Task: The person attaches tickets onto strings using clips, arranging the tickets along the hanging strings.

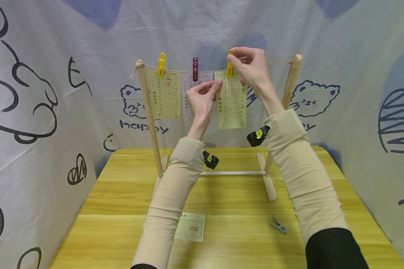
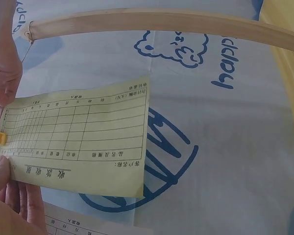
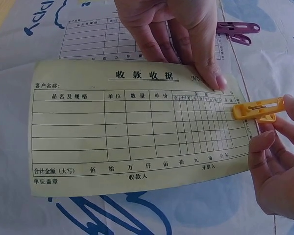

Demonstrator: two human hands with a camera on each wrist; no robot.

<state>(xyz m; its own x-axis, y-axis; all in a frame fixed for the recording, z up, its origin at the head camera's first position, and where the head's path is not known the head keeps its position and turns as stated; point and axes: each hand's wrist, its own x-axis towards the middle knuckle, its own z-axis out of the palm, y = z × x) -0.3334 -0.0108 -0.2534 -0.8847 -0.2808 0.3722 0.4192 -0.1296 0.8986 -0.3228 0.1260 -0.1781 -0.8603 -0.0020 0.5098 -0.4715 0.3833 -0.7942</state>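
A yellow-green receipt slip (image 1: 231, 108) hangs from the string, and a yellow clothespin (image 3: 255, 108) sits on its top edge. My right hand (image 1: 252, 69) pinches the handles of that clothespin. With thumb and fingers, my left hand (image 1: 202, 99) pinches the slip by its upper left edge, as the right wrist view also shows. Further left, a purple clothespin (image 1: 195, 69) holds a white receipt slip (image 1: 187, 89), partly hidden behind my left hand. Another yellow clothespin (image 1: 161, 65) holds a second yellow-green slip (image 1: 165, 97) near the left post.
The string (image 1: 279, 63) runs between two wooden posts (image 1: 148, 119) of a stand on the wooden table (image 1: 121, 209). A grey clothespin (image 1: 278, 225) lies at the front right, and a receipt slip (image 1: 190, 233) lies partly under my left forearm. A printed cloth (image 1: 97, 67) hangs behind.
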